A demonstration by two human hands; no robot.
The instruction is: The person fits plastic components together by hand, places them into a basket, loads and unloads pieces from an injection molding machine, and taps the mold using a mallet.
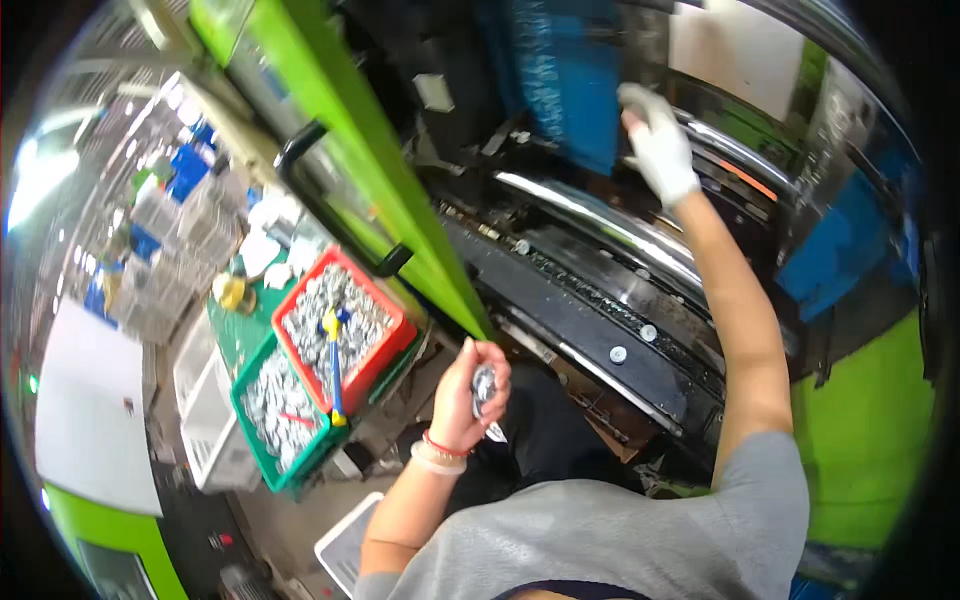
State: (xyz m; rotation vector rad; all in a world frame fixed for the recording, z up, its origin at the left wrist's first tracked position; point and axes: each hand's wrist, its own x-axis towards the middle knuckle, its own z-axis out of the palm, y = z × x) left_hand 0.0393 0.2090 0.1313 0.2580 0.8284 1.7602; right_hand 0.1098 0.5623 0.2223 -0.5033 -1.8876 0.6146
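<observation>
My left hand (pixel 466 400), bare with bands at the wrist, is closed around small silvery metal parts (pixel 484 386); the fingers hide part of them. It is in front of my body, close to the edge of the machine's green door (pixel 375 150). My right hand (pixel 660 150), in a white glove, reaches far into the machine beside a blue mould block (pixel 570 90), above a polished steel bar (pixel 600 222). Its thumb stands apart from the fingers, and I see nothing held there. Two small round metal pieces (pixel 618 354) lie on the dark machine bed below.
Left of the door, a red bin (pixel 402 335) and a green bin (pixel 283 478) hold many small silvery parts. A blue-and-yellow tool (pixel 336 370) lies across the red bin. The door carries a black handle (pixel 335 215). Clear plastic crates (pixel 210 225) are stacked farther left.
</observation>
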